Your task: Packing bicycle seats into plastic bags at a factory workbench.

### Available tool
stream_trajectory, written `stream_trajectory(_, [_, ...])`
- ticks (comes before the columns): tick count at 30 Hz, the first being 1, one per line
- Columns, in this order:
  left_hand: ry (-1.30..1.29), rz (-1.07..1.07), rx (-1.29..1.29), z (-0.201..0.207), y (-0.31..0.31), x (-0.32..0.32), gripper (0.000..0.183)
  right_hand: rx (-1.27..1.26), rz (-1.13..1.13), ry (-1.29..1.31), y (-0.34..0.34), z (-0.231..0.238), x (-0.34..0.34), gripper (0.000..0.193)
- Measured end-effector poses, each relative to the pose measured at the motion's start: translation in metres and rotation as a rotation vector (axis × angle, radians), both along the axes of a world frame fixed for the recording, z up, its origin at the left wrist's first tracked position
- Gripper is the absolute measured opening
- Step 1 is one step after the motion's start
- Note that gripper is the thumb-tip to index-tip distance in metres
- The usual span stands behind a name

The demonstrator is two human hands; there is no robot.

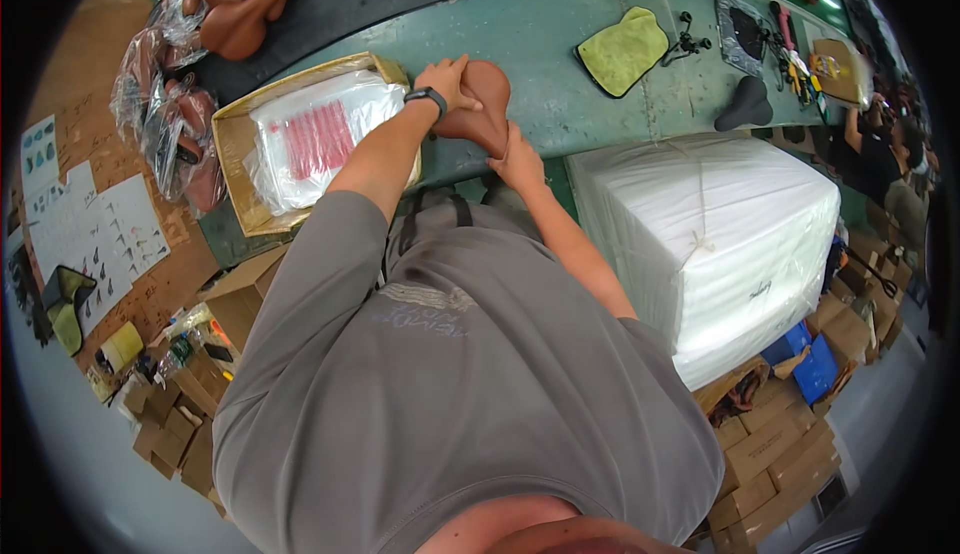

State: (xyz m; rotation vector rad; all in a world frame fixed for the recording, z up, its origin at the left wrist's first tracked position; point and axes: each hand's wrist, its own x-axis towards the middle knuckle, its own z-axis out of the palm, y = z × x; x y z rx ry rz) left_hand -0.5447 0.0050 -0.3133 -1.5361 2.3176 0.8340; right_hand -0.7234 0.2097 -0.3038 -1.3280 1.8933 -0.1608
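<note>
A brown bicycle saddle (486, 94) is held between my two hands over the near edge of the green workbench (455, 26). My left hand (449, 82), with a dark band on its wrist, grips the saddle's wide end from the left. Around its narrow nose, the fingers of my right hand (520, 162) are closed. The saddle's underside is hidden. Just left of my left hand, a cardboard box (232, 169) holds a stack of clear plastic bags (325, 139) with red print.
Brown saddles (235, 29), some bagged, lie at the far left by a black mat (385, 4). A yellow-green cloth (625, 51), a black saddle (743, 104) and tools (797, 69) lie to the right. A white wrapped bundle (700, 224) stands beside my right arm.
</note>
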Motion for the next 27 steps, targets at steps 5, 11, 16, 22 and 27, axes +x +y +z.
stream_trajectory(5, [0.427,0.261,0.263,-0.061,-0.006,0.022,0.067,-0.015,0.079,0.017,0.011,-0.003,-0.058,0.101])
stream_trajectory(11, [0.797,0.656,0.427,-0.096,0.049,0.017,0.075,0.012,0.157,-0.021,0.015,-0.005,-0.090,0.099])
stream_trajectory(16, [-0.041,0.440,-0.356,0.008,0.130,-0.092,0.113,0.067,0.145,0.032,0.017,-0.013,-0.089,0.093])
stream_trajectory(22, [0.603,0.524,0.167,-0.062,0.080,0.016,0.084,0.031,0.221,-0.010,0.002,-0.004,-0.088,0.084])
stream_trajectory(27, [0.613,0.535,-0.217,-0.091,0.113,-0.004,0.090,0.016,0.286,-0.012,-0.004,0.009,-0.083,0.083])
